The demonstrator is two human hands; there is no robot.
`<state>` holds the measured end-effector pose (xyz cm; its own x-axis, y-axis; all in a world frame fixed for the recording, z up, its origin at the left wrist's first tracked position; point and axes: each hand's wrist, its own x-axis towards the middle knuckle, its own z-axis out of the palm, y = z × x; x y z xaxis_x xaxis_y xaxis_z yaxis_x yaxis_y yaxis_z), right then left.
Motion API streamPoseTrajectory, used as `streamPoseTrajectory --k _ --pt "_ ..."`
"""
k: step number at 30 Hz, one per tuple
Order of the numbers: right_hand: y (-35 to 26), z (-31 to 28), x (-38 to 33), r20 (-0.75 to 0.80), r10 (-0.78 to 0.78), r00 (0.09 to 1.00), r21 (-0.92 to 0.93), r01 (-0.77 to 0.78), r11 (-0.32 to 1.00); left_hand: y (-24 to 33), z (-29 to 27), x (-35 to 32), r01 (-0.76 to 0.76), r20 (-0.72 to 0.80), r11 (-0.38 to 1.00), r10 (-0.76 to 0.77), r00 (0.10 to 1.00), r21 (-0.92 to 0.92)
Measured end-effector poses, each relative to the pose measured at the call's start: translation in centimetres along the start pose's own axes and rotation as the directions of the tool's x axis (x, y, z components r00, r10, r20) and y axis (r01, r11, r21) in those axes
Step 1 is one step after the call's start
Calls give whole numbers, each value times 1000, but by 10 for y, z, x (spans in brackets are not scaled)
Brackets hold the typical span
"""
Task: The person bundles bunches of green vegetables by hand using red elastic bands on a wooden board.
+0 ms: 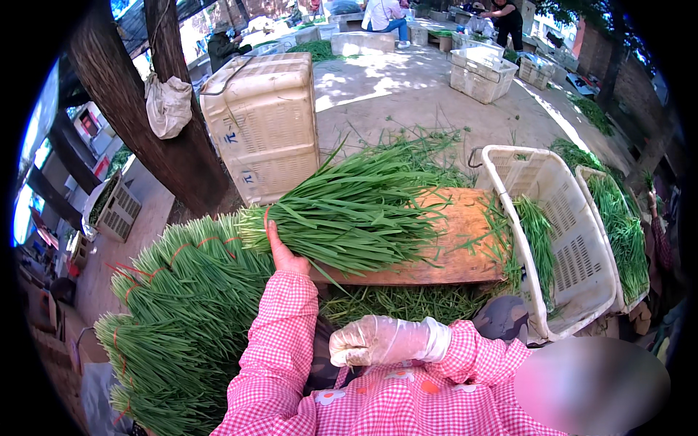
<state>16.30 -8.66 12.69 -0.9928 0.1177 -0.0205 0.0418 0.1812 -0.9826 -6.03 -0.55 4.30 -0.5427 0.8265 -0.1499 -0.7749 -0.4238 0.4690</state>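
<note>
A bundle of green garlic chives (pixel 356 211) lies across a wooden board (pixel 465 236), its pale cut ends to the left and its leaves fanned to the right. A red tie circles it near the cut ends. My left hand (pixel 285 251), bare, grips the bundle there, thumb in front; the other fingers are mostly hidden. In a thin whitish glove, my right hand (pixel 371 341) is closed into a fist above my lap, apart from the bundle. Anything inside that fist is hidden. Several tied chive bundles (pixel 196 291) are piled left of my left arm.
An upended white crate (pixel 269 131) stands beyond the board, beside a tree trunk (pixel 174 156). At the right, a white crate (pixel 582 218) holds some chives, next to another crate of chives (pixel 622 232). Loose chives (pixel 422 156) litter the ground. People (pixel 385 14) work farther back.
</note>
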Motion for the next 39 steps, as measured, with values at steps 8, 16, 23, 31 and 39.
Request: streamPoseTrajectory --k 8,16,23,31,39 --pt "-42 -64 -109 -676 131 725 119 -68 991 16 -15 2 58 76 998 -61 995 35" --pt "-18 -87 -69 -831 -320 456 -523 -442 729 12 -11 -1 81 123 995 -89 988 66" --pt "30 -107 -53 -915 -284 289 -371 -318 873 2 2 -7 61 143 995 -72 987 84" --pt "14 -106 -79 -868 -358 344 -441 -203 874 3 -3 -4 108 108 992 -114 988 65" --pt "29 -94 -52 -882 -270 386 -357 -173 918 -3 -4 0 49 163 996 -60 985 72"
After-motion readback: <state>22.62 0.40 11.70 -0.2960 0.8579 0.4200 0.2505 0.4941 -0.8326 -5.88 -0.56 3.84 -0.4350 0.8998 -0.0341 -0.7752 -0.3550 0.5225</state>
